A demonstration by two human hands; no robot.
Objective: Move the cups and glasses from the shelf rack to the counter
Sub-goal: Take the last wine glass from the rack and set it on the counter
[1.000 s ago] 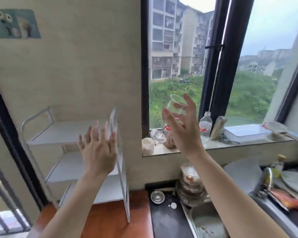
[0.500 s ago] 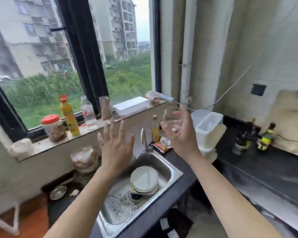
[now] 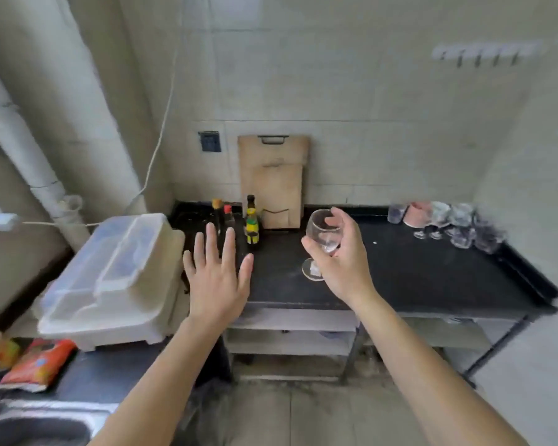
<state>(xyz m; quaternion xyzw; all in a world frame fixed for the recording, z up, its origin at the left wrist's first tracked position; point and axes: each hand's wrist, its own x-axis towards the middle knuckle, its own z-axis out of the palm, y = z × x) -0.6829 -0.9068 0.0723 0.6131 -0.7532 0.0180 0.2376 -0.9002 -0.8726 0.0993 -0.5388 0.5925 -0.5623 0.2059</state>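
The black counter [image 3: 432, 278] stretches under and beyond both my hands. Just left of my left hand sits a pale plastic container [image 3: 110, 281] with a clear lid. Two wooden cutting boards [image 3: 273, 181] lean on the wall beyond my hands, between them. Far to the right of my right hand, a blurred cluster of glasses [image 3: 448, 223] stands on the counter. My left hand [image 3: 218, 275] is empty, fingers spread flat. My right hand [image 3: 342, 262] grips a wine glass [image 3: 322, 233] by its bowl, above the counter, tilted slightly. Small bottles [image 3: 251, 220] stand just beyond my left fingertips.

Wine glass [image 3: 323, 235] in right hand [image 3: 342, 262] above counter [image 3: 416, 275]
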